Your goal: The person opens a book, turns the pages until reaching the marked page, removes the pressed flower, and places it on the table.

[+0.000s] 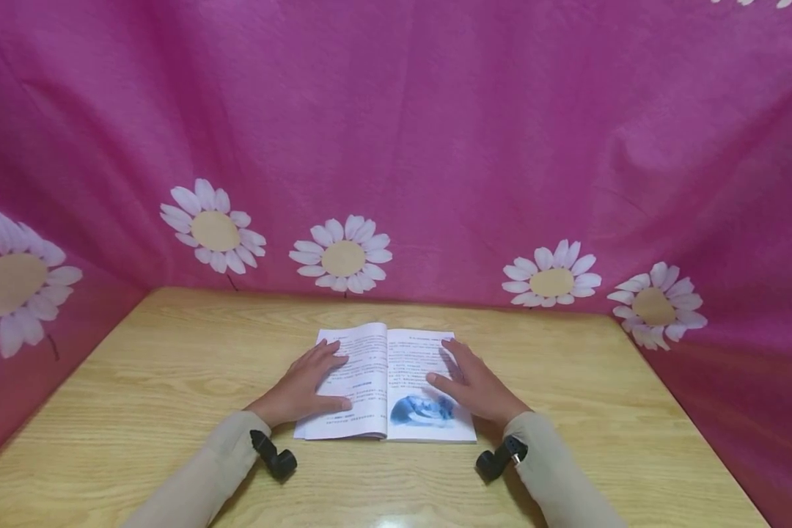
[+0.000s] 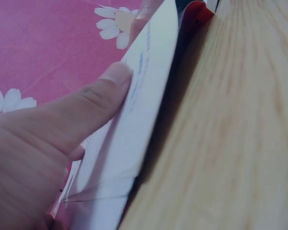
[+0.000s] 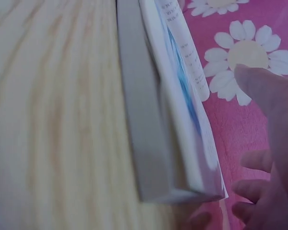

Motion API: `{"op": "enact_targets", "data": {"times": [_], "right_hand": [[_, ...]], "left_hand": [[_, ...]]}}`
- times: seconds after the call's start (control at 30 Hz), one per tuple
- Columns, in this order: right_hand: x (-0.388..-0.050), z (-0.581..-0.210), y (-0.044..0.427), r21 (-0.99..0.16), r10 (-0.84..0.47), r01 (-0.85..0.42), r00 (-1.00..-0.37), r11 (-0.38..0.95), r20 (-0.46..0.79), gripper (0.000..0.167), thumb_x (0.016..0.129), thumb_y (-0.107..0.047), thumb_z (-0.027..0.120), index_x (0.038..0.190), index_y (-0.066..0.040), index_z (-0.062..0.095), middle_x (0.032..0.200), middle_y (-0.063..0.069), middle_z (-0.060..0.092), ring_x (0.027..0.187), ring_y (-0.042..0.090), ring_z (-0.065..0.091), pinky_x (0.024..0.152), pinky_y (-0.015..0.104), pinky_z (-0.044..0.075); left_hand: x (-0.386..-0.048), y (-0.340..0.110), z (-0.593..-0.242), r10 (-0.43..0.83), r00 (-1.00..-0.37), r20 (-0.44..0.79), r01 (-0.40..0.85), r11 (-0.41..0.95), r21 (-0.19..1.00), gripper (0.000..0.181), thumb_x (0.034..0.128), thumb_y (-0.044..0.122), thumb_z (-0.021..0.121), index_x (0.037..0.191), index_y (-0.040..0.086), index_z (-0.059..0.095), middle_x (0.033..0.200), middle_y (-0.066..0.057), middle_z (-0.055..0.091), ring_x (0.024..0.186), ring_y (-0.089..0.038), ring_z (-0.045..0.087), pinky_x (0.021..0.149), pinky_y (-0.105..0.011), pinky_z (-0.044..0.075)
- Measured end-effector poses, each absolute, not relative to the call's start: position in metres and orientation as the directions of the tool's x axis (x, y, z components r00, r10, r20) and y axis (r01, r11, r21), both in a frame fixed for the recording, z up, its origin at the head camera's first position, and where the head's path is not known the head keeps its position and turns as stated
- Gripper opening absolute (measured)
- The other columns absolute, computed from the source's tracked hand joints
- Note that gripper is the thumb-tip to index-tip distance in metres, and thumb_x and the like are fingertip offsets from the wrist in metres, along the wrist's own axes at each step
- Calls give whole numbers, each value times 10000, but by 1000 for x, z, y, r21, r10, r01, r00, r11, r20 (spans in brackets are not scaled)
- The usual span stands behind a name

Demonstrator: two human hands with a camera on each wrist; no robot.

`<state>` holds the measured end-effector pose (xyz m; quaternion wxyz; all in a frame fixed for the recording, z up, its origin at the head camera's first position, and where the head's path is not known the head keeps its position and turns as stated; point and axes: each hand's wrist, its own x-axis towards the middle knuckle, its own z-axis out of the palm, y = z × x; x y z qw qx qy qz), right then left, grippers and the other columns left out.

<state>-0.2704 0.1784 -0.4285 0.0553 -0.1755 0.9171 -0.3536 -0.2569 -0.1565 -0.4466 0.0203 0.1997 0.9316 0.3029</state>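
Left hand point(image 1: 303, 389): fingers spread wide, gripping nothing. Lies over the left page, thumb straight, its tip touching paper.
Right hand point(image 1: 483, 387): also wide, holding nothing. Over the outer part of the right page; thumb looks clear of the paper. Can't tell if the other fingertips touch.
Book point(image 1: 363, 370): open flat between the hands, mid-table, in front of the person. Left pages bow up near the spine; left edge sits off the wood with a dark gap under it. A bit of red point(image 2: 196, 13) curls underneath, maybe the cover.
Risk, left page: I'd expect it to spring up or flip if that thumb lets go, since the stack is bowed.
Risk, right page: light hold at best, so leaves could lift or the book slide if the left side gets pushed.
Risk, paper: a dragged thumb could crease it.
Print: text lines on both pages, bluish headings on the left; too small to read. Blue picture point(image 1: 424, 411) low on the right page. No brand I can make out.
Wrists: beige sleeves point(image 1: 221, 458), black device point(image 1: 276, 456) at each.
Table point(image 1: 138, 381): light wood grain.
Backdrop: magenta cloth point(image 1: 435, 147), white daisies point(image 1: 343, 258).
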Motion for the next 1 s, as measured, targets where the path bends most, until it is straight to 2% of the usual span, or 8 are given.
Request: {"op": "enact_targets", "data": {"times": [0.23, 0.5, 0.63, 0.8, 1.0], "right_hand": [[-277, -434, 185, -664, -316, -241, -949, 708, 8, 948, 790, -666, 640, 1541, -274, 215, 1609, 9, 156, 1479, 273, 67, 1146, 595, 109], [-283, -439, 189, -667, -269, -200, -963, 718, -1, 1012, 722, -699, 680, 1535, -305, 223, 1604, -5, 183, 1482, 271, 60, 1139, 605, 122], [-283, -438, 187, -655, -293, -224, -956, 722, 4, 1060, 702, -692, 704, 1544, -285, 206, 1607, -22, 165, 1484, 259, 34, 1146, 597, 103], [-283, -439, 185, -605, -330, -273, -944, 748, 17, 1064, 720, -668, 707, 1547, -211, 218, 1603, 24, 187, 1479, 300, 40, 1154, 583, 93], [-283, -440, 185, -582, -323, -259, -946, 770, -5, 1069, 720, -681, 696, 1548, -209, 212, 1604, 67, 177, 1476, 323, 46, 1149, 594, 93]], "left_hand": [[-256, -155, -445, 388, -919, 70, 357, 742, 567, 876, 736, 555, 769, 1435, 131, 453, 1595, -35, 218, 1482, -269, 49, 1170, -544, 71], [-256, -153, -445, 387, -921, 52, 351, 761, 546, 872, 730, 535, 783, 1426, 117, 463, 1579, -46, 263, 1479, -272, 84, 1183, -501, 51], [-257, -154, -444, 396, -917, 57, 361, 757, 544, 868, 739, 525, 781, 1427, 104, 459, 1579, -53, 263, 1479, -275, 84, 1185, -494, 47], [-256, -153, -443, 391, -919, 54, 356, 761, 542, 864, 738, 514, 786, 1425, 102, 461, 1577, -59, 268, 1478, -279, 89, 1184, -499, 53], [-257, -153, -445, 385, -922, 49, 348, 765, 542, 865, 738, 513, 788, 1428, 109, 459, 1579, -54, 262, 1478, -277, 90, 1184, -496, 55]]}}
